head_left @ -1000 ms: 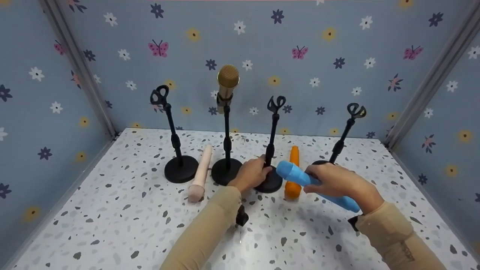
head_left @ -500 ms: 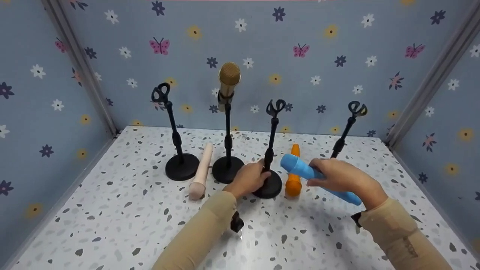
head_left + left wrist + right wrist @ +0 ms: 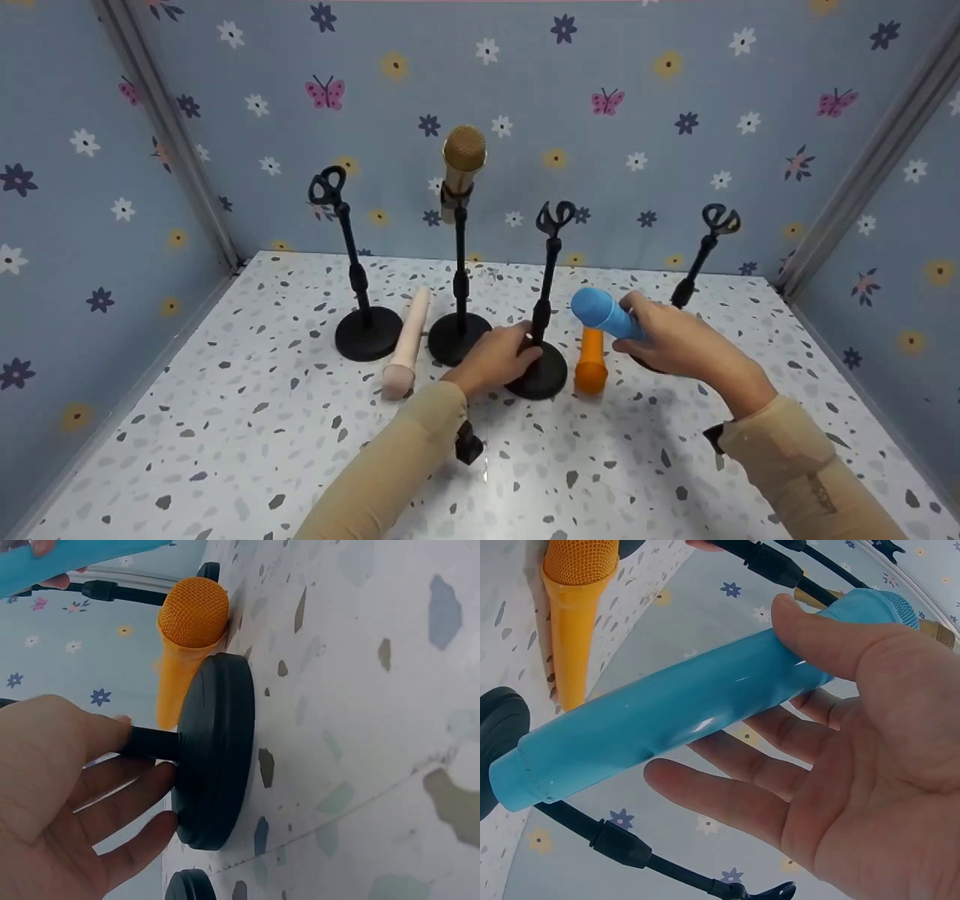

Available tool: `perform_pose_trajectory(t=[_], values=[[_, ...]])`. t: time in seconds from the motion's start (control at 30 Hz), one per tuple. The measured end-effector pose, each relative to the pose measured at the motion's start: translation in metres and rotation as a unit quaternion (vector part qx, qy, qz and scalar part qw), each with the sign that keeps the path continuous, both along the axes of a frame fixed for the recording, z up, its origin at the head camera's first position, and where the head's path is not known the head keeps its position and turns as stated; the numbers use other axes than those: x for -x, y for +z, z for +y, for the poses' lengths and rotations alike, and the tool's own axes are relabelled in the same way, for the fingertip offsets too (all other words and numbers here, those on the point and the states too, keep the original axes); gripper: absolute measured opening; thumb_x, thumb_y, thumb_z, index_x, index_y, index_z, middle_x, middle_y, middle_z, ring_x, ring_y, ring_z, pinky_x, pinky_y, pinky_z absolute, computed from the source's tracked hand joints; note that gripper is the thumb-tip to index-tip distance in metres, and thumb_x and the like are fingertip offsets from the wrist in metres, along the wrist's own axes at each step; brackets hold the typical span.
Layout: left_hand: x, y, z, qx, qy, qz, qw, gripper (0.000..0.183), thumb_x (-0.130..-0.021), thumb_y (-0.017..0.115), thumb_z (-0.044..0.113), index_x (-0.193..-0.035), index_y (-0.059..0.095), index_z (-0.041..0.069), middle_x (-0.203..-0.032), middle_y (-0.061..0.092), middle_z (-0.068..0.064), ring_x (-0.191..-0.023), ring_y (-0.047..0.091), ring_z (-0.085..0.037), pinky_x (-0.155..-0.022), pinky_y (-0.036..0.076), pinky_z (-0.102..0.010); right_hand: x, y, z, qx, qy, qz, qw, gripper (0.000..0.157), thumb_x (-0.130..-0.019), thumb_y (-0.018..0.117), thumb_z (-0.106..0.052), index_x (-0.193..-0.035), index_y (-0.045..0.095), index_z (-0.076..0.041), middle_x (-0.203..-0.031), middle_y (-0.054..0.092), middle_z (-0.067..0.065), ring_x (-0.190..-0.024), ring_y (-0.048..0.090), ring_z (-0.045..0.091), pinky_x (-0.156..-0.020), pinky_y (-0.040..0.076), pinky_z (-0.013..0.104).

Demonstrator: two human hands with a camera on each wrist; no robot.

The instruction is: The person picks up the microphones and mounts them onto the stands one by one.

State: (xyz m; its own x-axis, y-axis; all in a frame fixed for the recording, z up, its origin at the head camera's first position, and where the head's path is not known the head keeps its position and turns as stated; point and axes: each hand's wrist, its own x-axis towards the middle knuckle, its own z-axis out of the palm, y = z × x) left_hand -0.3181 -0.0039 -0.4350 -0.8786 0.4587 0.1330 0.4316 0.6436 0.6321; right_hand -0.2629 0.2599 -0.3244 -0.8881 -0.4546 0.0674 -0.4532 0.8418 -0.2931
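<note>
My left hand (image 3: 495,358) grips the lower pole of a black microphone stand (image 3: 541,375), fingertips close to its round base (image 3: 216,754). The clip (image 3: 555,217) on top of this stand holds nothing. My right hand (image 3: 679,337) holds a blue microphone (image 3: 600,311) above the table, its head pointing left and up. In the right wrist view the thumb and fingers pinch the blue microphone (image 3: 667,705) near its head. Below it an orange microphone (image 3: 592,367) lies on the table, its far end hidden behind the blue one.
A gold microphone (image 3: 463,154) sits in the clip of another stand (image 3: 460,285). One stand (image 3: 367,330) is at the left with a bare clip; another (image 3: 694,270) stands behind my right hand. A pale pink microphone (image 3: 409,345) lies between the two left stands. Flowered walls (image 3: 375,112) enclose the table.
My left hand has drawn the gripped stand slightly nearer. My right hand has raised the blue microphone a little and turned it so its head faces me more.
</note>
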Motion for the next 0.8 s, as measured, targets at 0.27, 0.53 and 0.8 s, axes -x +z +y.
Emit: perform_pose_trajectory(t=[0.27,0.53,0.8], values=[[0.0,0.004,-0.003,-0.022,-0.001,-0.001,0.9998,0.038,-0.104,0.058,0.028,-0.136,0.056,0.006,-0.124,0.068,-0.011,-0.115,0.065,-0.025,-0.101,0.051,-0.038,0.001,0.006,-0.002,0.018,0.0,0.031,0.999,0.047,-0.097,0.072,-0.022,-0.13,0.048,0.0,-0.118,0.065,0.025,-0.102,0.068,0.04,-0.088,0.053,0.061],[-0.003,0.025,-0.011,-0.071,-0.007,0.032,0.9969,0.05,-0.105,0.057,0.03,-0.147,0.045,0.007,-0.133,0.061,-0.012,-0.115,0.065,-0.027,-0.097,0.052,-0.037,0.005,0.012,-0.008,0.147,-0.029,0.083,0.985,0.053,-0.099,0.068,-0.027,-0.136,0.043,0.0,-0.125,0.063,0.026,-0.111,0.065,0.046,-0.089,0.053,0.063],[-0.007,0.052,-0.014,-0.11,-0.024,0.071,0.9911,0.047,-0.103,0.06,0.019,-0.146,0.046,0.009,-0.131,0.06,-0.012,-0.11,0.064,-0.024,-0.096,0.051,-0.035,0.002,0.023,-0.015,0.293,-0.045,0.104,0.949,0.063,-0.1,0.065,-0.033,-0.148,0.037,-0.004,-0.139,0.057,0.021,-0.115,0.064,0.04,-0.09,0.055,0.059]])
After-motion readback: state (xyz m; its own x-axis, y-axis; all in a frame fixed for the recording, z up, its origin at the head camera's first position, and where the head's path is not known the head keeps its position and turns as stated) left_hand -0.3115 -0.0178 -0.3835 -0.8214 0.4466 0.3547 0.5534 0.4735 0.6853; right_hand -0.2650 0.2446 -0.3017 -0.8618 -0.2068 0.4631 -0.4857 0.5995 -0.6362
